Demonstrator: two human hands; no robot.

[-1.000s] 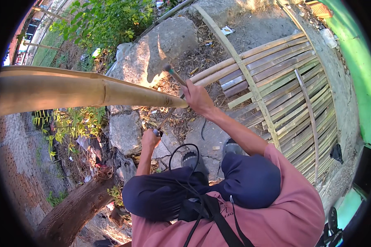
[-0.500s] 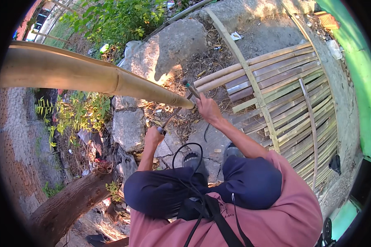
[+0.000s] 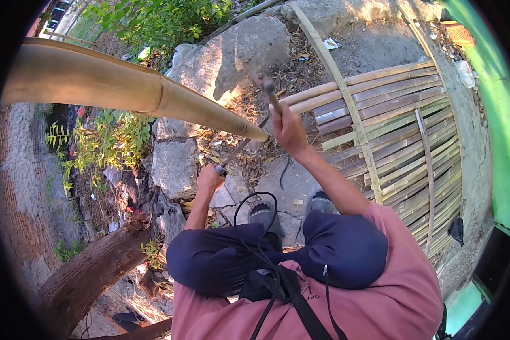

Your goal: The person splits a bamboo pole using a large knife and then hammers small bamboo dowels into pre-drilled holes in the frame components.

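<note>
Outdoors, a thick tan bamboo pole (image 3: pixel 124 90) with a visible node ring slants in from the upper left, its cut end near a thin dark blade (image 3: pixel 243 144) whose handle the left hand (image 3: pixel 209 178) grips closed, while the right hand (image 3: pixel 289 130) is wrapped tight around a hammer (image 3: pixel 271 93) raised above the blade. Ground is cracked concrete and rough stone blocks (image 3: pixel 175 167) strewn with dry leaves, with a flat woven bamboo panel (image 3: pixel 391 136) lying right, a green wall (image 3: pixel 493 113) beyond, a tree trunk (image 3: pixel 90 272) lower left.
</note>
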